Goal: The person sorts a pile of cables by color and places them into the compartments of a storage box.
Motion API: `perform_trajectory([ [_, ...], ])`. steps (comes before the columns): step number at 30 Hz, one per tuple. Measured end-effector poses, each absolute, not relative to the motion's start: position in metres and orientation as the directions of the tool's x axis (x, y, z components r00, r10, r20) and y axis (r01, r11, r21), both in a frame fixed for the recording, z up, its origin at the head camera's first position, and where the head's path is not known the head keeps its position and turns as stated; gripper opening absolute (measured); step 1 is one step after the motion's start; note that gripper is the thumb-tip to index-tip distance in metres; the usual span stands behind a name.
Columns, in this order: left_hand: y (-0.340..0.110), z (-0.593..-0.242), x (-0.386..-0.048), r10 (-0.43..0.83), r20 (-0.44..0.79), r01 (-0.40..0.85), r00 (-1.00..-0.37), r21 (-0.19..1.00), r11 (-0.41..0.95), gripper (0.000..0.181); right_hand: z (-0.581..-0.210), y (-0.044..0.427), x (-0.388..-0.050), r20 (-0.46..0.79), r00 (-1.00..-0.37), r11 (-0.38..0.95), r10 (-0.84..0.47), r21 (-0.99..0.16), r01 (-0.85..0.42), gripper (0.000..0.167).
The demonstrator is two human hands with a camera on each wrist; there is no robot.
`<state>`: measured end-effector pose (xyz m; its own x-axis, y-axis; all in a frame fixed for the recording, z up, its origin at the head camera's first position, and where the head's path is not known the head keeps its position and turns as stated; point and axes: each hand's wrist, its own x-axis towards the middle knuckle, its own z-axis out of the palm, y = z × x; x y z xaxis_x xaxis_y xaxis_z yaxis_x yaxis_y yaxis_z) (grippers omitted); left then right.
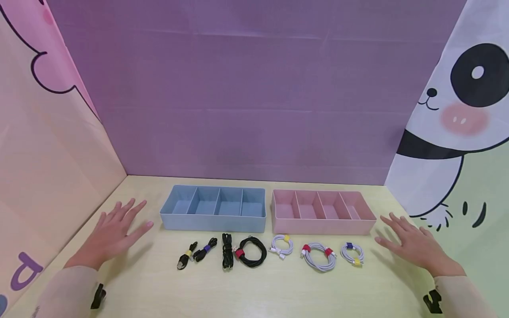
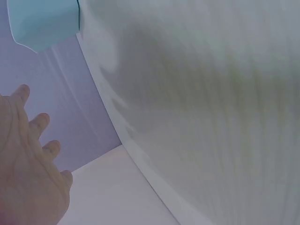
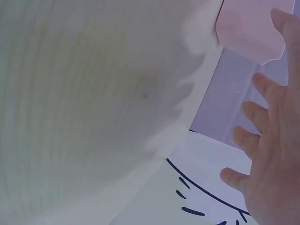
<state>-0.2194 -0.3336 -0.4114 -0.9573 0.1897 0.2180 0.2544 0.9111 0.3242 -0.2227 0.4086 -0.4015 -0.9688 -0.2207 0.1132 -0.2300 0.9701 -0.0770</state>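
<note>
Hovering above the pale tabletop (image 1: 270, 291), the left hand (image 1: 113, 234) and the right hand (image 1: 419, 247) are holding nothing, their fingers spread wide and loose. Between them, in a row from left to right, are lying a black cable with a yellow tie (image 1: 187, 254), a black cable with a purple tie (image 1: 207, 248), a folded black bundle (image 1: 227, 251), a black coil with a red tie (image 1: 263, 254), a white coil with a yellow tie (image 1: 290, 246), a larger white coil with two red ties (image 1: 319, 267), and a small white coil with blue and yellow ties (image 1: 361, 254). The first two are lying so close that a hasty pinch could be catching both, and I'm guessing a slack tie could be letting any coil spring loose. Just beyond, the blue box (image 1: 212, 223) and the pink box (image 1: 324, 226) are standing side by side, each showing four compartments (image 1: 229, 205). The right hand is hanging just beside the pink box, so a careless inward sweep could be shoving it askew. Farther back, a purple backdrop (image 1: 254, 97) is rising, and a panda panel (image 1: 457, 132) is closing off the right side
</note>
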Motion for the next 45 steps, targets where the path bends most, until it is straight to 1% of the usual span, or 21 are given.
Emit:
perform_trajectory([
  [9, -0.322, -0.410, -0.224, 0.186, 0.165, 0.240, -0.969, 0.420, 0.875, 0.074, -0.402, 0.406, -0.223, 0.091, -0.966, 0.968, -0.243, -0.047, -0.248, 0.064],
  [17, -0.313, -0.408, -0.227, 0.190, 0.147, 0.238, -0.971, 0.473, 0.848, 0.080, -0.402, 0.402, -0.222, 0.068, -0.962, 0.961, -0.265, -0.065, -0.269, 0.055],
  [21, -0.309, -0.409, -0.230, 0.190, 0.133, 0.232, -0.973, 0.510, 0.829, 0.080, -0.400, 0.398, -0.221, 0.059, -0.960, 0.957, -0.274, -0.079, -0.278, 0.052],
  [24, -0.306, -0.409, -0.233, 0.195, 0.118, 0.227, -0.974, 0.563, 0.795, 0.080, -0.399, 0.395, -0.221, 0.054, -0.960, 0.955, -0.276, -0.093, -0.280, 0.051],
  [28, -0.303, -0.408, -0.235, 0.195, 0.092, 0.209, -0.976, 0.632, 0.746, 0.080, -0.399, 0.392, -0.221, 0.016, -0.965, 0.957, -0.261, -0.130, -0.260, 0.053],
  [31, -0.303, -0.409, -0.235, 0.188, 0.071, 0.187, -0.980, 0.658, 0.729, 0.079, -0.400, 0.391, -0.221, -0.009, -0.967, 0.956, -0.256, -0.150, -0.252, 0.054],
  [37, -0.300, -0.410, -0.236, 0.190, 0.052, 0.170, -0.980, 0.710, 0.684, 0.077, -0.401, 0.387, -0.218, -0.004, -0.961, 0.946, -0.276, -0.178, -0.271, 0.051],
  [45, -0.291, -0.411, -0.240, 0.198, -0.030, 0.083, -0.980, 0.839, 0.538, 0.077, -0.397, 0.379, -0.214, -0.019, -0.957, 0.936, -0.289, -0.213, -0.278, 0.051],
])
